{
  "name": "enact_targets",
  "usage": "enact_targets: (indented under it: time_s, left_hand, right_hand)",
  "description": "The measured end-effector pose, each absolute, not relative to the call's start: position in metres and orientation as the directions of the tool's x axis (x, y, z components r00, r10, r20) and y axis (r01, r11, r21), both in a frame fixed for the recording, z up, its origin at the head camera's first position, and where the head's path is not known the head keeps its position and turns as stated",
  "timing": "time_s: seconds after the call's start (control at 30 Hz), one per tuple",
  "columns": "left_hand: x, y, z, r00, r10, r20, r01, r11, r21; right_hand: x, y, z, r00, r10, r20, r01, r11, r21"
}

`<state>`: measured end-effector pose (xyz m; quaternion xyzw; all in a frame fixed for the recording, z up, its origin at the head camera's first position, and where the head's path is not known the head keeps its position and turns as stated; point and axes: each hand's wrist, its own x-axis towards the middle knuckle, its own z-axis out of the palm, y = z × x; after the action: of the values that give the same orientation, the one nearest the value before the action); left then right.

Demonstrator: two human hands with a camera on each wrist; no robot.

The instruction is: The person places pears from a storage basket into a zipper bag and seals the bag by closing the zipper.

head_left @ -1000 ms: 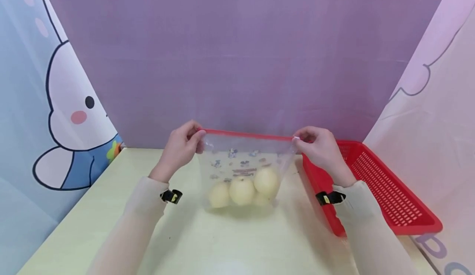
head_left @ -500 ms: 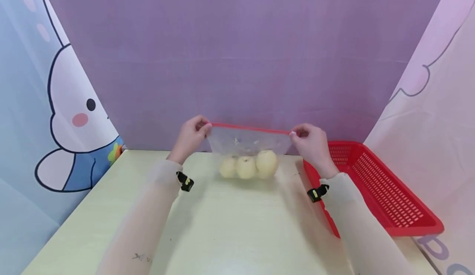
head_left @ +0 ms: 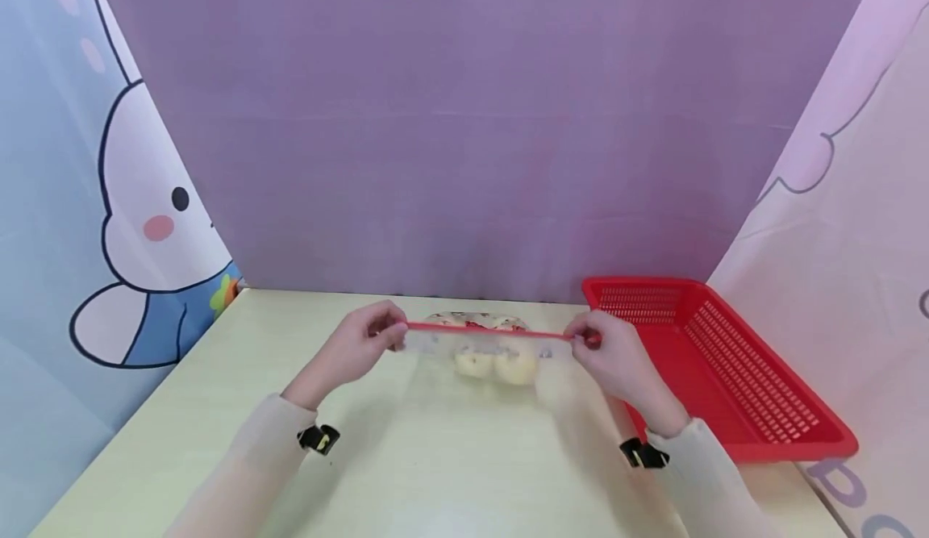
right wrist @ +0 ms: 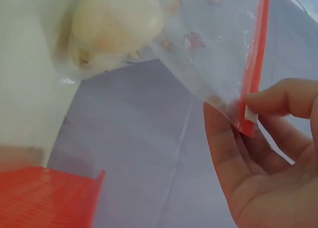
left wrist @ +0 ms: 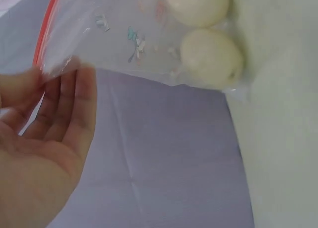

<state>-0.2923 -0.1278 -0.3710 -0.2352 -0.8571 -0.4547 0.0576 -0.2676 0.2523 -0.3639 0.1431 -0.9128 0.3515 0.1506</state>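
Both hands, left (head_left: 357, 347) and right (head_left: 608, 354), pinch the bag (head_left: 485, 344) by its corners; a weak pinch could drop the apples (head_left: 517, 365).

No words, brand names or numbers can be read in any view. The clear zip bag (head_left: 479, 344), the landmark here, carries small printed marks in red, blue and grey on its plastic, but in the head view and both wrist views they are too small and blurred to make out as letters. Far to the right of the bag, at the bottom right corner of the head view, the pale backdrop curtain (head_left: 864, 280) bears large purple shapes that look like cut-off letters; they cannot be read. The red basket (head_left: 726, 369) right of the bag shows no label.
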Motion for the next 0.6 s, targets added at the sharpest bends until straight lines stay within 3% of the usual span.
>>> enact_targets:
  time_s: [0.2,0.4,0.6]
  left_hand:
    - [-0.271,-0.13,-0.391,-0.85,0.455,0.267,0.488,0.488,0.724]
    - [-0.259,-0.127,-0.413,-0.802,0.571,0.175,0.517,0.517,0.682]
    - [-0.25,-0.124,-0.43,-0.76,0.648,0.048,0.506,0.544,0.67]
  right_hand:
    - [-0.249,0.256,-0.387,-0.898,-0.274,0.345,-0.434,0.683,-0.587]
    - [-0.239,0.257,-0.41,-0.841,-0.45,0.299,-0.537,0.632,-0.559]
    - [-0.229,0.248,-0.432,-0.794,-0.583,0.173,-0.57,0.616,-0.544]
